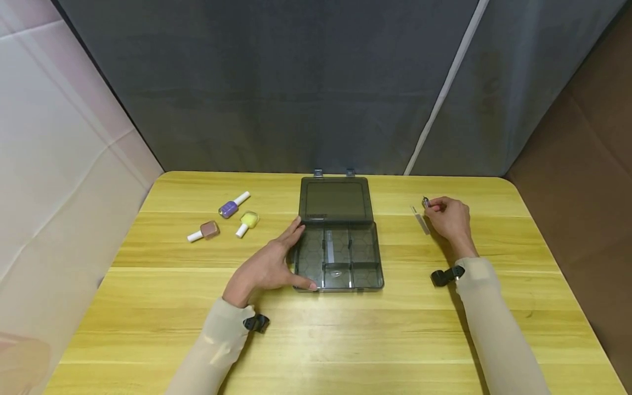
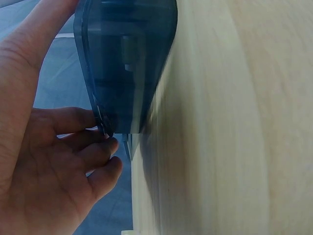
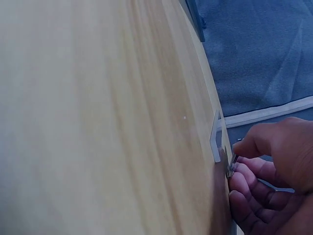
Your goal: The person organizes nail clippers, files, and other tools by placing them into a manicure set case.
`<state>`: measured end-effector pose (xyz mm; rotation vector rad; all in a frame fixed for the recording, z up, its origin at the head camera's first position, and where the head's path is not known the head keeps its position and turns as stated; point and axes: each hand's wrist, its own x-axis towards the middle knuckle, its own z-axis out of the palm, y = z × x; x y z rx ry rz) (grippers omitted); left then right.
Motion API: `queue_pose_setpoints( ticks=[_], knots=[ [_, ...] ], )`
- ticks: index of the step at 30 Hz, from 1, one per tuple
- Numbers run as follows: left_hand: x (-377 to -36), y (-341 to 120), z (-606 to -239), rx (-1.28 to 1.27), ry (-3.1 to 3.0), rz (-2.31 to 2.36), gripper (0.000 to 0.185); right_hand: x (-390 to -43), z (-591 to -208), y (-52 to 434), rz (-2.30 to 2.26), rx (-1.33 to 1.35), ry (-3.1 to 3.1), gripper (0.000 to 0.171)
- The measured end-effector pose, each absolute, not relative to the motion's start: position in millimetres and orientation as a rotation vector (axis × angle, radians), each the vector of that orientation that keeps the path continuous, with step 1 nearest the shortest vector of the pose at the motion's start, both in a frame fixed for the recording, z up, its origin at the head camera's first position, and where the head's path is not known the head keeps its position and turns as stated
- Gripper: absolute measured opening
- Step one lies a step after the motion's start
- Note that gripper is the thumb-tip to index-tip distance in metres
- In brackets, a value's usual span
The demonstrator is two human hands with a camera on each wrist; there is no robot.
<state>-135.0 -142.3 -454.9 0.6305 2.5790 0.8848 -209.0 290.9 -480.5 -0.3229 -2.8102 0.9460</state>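
A smoky, see-through compartment box (image 1: 338,263) stands on the table, its lid (image 1: 336,198) folded back on the far side. My left hand (image 1: 266,266) holds the box's left side, thumb at the near edge and fingers by the hinge corner. In the left wrist view, the fingers (image 2: 100,161) curl at the box wall (image 2: 127,68). Over at the right, my right hand (image 1: 448,219) pinches a small silver nail clipper (image 1: 425,202), partly hidden by the fingers. Beside that hand lies a thin metal nail file (image 1: 421,220), also seen in the right wrist view (image 3: 215,139).
Left of the box lie three nail polish bottles with white caps: purple (image 1: 229,209), yellow (image 1: 250,219) and brownish pink (image 1: 210,230). A dark curtain (image 1: 271,88) hangs behind the wooden table (image 1: 336,345). Brown cloth (image 1: 587,181) borders the right side.
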Motion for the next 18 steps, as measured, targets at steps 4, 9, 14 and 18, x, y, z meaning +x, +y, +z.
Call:
queue_pose_setpoints(
  ticks=[4,9,14,18],
  knots=[
    [-134.9,-142.1,-454.5,0.627,2.581,0.880,0.138,-206.7,-479.4,291.3,1.004,-0.329,-2.807,0.028],
    [-134.9,-142.2,-454.4,0.635,2.585,0.880,0.137,-203.9,-479.6,290.2,1.039,-0.339,-2.797,0.028],
    [-135.2,-142.5,-454.8,0.645,2.592,0.884,0.138,-200.9,-477.0,288.4,1.071,-0.350,-2.788,0.030],
    [-135.5,-142.0,-454.5,0.647,2.592,0.887,0.140,-198.6,-475.0,286.6,1.079,-0.348,-2.768,0.031]
  ],
)
